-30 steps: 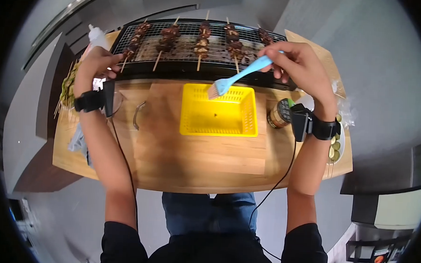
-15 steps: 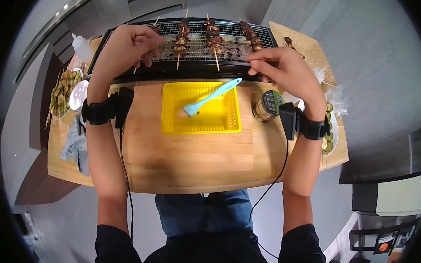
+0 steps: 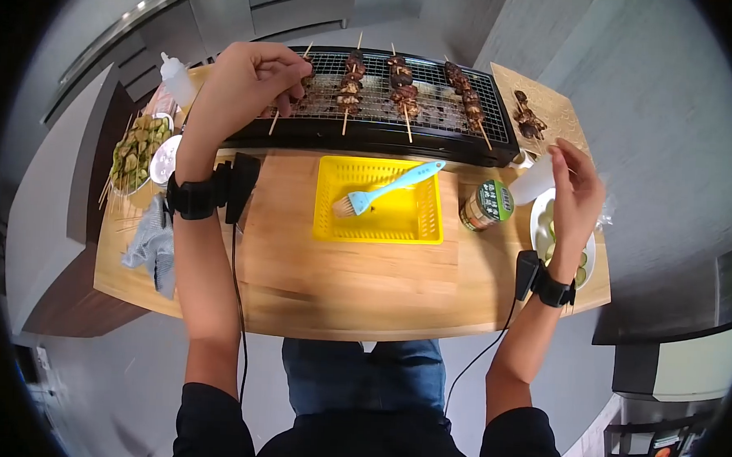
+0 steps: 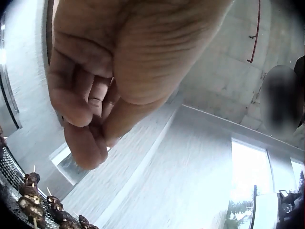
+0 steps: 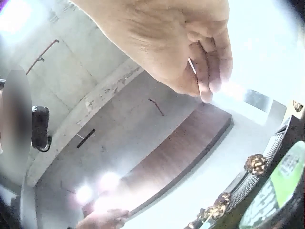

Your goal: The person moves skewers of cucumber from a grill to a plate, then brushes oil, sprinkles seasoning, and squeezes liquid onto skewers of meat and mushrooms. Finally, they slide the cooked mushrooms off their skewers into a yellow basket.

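Right hand [image 3: 577, 189]: thumb and fingertips drawn nearly together at the upper end of the translucent white container [image 3: 533, 181]; actual contact or a pinch cannot be told, and the right wrist view shows no container clearly. Left hand [image 3: 248, 88]: fingers loosely curled, thumb close to index, nothing seen between them, over the grill [image 3: 370, 139] near its skewers [image 3: 350, 93]. Container, judged: light, thin-walled, smooth, perhaps slippery if greasy; best gripped round mid-body with modest pressure. Position, taking the yellow basket [image 3: 329, 231] as clock centre, 12 away from the person: container between 2 and 3 o'clock, just beyond the green-lidded jar [image 3: 487, 206] at 3. Blue brush [image 3: 392, 185] lies in the basket, handle toward 2, bristles toward 8.
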Tool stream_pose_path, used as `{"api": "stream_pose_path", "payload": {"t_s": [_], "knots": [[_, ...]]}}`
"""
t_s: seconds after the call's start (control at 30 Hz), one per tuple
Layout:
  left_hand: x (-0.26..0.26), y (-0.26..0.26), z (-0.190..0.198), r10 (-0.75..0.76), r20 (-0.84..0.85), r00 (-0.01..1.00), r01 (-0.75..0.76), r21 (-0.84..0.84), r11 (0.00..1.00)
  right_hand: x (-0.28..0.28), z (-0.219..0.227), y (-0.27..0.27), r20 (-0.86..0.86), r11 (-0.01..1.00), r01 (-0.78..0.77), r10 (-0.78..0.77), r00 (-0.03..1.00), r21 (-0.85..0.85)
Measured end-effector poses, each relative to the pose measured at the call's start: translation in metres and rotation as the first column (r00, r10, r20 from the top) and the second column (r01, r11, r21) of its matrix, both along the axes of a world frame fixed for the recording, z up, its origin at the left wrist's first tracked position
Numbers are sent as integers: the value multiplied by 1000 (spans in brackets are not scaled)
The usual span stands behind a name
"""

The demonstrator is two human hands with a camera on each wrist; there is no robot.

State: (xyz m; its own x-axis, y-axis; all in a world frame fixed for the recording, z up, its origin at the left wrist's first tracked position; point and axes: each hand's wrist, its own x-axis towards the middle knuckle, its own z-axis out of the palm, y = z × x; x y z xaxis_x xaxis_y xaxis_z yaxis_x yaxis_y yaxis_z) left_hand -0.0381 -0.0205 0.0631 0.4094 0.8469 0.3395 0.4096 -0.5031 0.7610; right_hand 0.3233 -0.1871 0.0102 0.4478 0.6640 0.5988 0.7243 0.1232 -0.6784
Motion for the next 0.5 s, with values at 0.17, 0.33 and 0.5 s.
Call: {"api": "stream_pose_path", "payload": {"t_s": [0.17,0.33,0.5], "knots": [[-1,9,-4,-35,34,999,34,12,999,30,-21,-8,-64,967,197,-189,980,161],[-25,7,-3,-21,67,998,16,67,998,28,-25,0,20,972,168,-173,985,162],[-97,7,2,307,-71,949,-289,189,938,15,-18,4,-37,987,12,-6,999,161]]}}
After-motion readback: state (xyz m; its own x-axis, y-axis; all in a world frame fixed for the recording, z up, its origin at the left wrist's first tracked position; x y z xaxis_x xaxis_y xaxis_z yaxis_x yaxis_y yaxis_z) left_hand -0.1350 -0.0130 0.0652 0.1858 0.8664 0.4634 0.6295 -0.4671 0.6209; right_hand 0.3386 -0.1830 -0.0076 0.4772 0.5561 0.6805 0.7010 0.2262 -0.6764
